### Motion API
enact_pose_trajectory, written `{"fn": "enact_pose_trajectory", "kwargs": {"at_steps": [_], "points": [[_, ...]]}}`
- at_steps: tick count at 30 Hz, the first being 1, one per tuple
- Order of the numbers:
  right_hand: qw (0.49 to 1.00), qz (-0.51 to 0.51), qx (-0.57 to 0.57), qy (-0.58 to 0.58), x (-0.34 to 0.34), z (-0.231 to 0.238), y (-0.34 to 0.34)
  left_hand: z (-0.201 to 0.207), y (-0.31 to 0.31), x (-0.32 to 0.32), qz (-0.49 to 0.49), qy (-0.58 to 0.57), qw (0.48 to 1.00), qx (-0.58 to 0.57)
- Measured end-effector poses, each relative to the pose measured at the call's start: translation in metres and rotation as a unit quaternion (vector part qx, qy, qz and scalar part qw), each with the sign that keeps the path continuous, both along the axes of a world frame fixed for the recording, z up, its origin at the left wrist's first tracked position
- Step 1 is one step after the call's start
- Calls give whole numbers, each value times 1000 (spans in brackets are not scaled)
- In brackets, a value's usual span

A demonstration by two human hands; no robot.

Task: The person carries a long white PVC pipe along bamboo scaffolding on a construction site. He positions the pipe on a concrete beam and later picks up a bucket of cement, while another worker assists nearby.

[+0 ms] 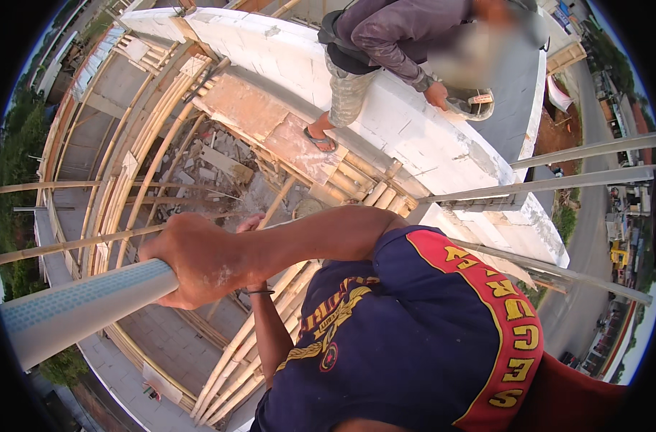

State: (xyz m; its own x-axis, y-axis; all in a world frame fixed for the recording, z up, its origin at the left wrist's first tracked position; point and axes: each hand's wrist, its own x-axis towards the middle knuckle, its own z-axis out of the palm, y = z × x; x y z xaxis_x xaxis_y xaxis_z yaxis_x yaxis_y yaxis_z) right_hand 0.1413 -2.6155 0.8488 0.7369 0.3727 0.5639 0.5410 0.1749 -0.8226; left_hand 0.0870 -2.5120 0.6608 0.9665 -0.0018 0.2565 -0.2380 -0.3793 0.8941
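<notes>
A thick pale tube (83,302) with a blue patterned band runs in from the left edge. My right hand (205,263) is closed around its near end, knuckles up, with whitish dust on the skin. Beyond my right wrist, only the fingertips of my left hand (250,222) show. The right forearm covers the rest of that hand, so its grip is hidden. A dark band (259,291) circles my left wrist. Below both hands lie long bamboo poles (252,349).
A co-worker (400,43) stands on planks (270,129) beside a white block wall (443,137), holding a bucket (468,108). Rubble (205,162) lies far below. Metal bars (544,183) cross at right, above a road (594,237). Bamboo scaffolding (133,165) stands at left.
</notes>
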Motion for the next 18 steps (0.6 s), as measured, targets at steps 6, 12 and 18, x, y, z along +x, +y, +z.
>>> {"fn": "enact_pose_trajectory", "kwargs": {"at_steps": [6,12,18], "points": [[993,84,-23,-81,28,71,3,7,-5,17,66,-111,991,18],[984,165,68,-1,72,-107,-40,137,-5,25,84,-28,972,-216],[981,-1,-138,136,5,-318,-26,248,-30,33,-56,-74,960,-264]]}}
